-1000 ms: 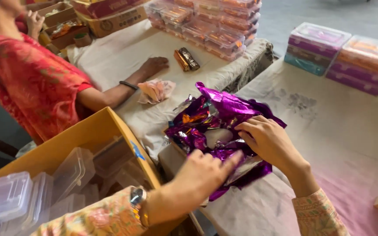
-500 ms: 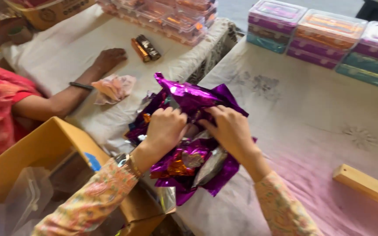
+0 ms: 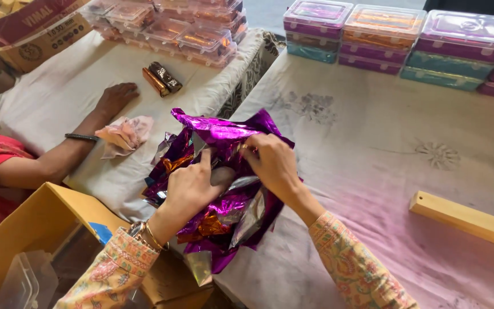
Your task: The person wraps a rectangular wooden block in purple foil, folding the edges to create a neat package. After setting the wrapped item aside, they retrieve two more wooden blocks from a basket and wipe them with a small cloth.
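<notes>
Hands meet over a crumpled heap of purple foil wrappers [image 3: 224, 171] that lies on the table [image 3: 373, 171], near its left edge, on a pale cloth with faint printed flowers. The left hand [image 3: 192, 186] rests on the near left part of the heap, its index finger stretched out and the other fingers bent down onto the foil. The right hand [image 3: 273, 163] is just beside it, to the right, and its fingers pinch the top edge of a purple sheet, closed on it. Between the sheets some gold and silver foil shows.

On the right side of the table a plain wooden block [image 3: 464, 220] lies flat, well apart from the heap. Along the far edge stand stacked plastic boxes [image 3: 401, 34] with clear lids and purple, teal and orange walls.

At the near left corner an open cardboard box [image 3: 35, 229] holds clear plastic containers [image 3: 24, 280]. To the left stands a second table with a white cover, where another person's hand [image 3: 115, 97] lies flat, a dark bangle on the wrist. Near that hand lies a crumpled pink cloth [image 3: 124, 134], and a little further two small brown packets [image 3: 161, 79] touch each other. More clear boxes [image 3: 167, 26] with food stand at the far end of that table.
</notes>
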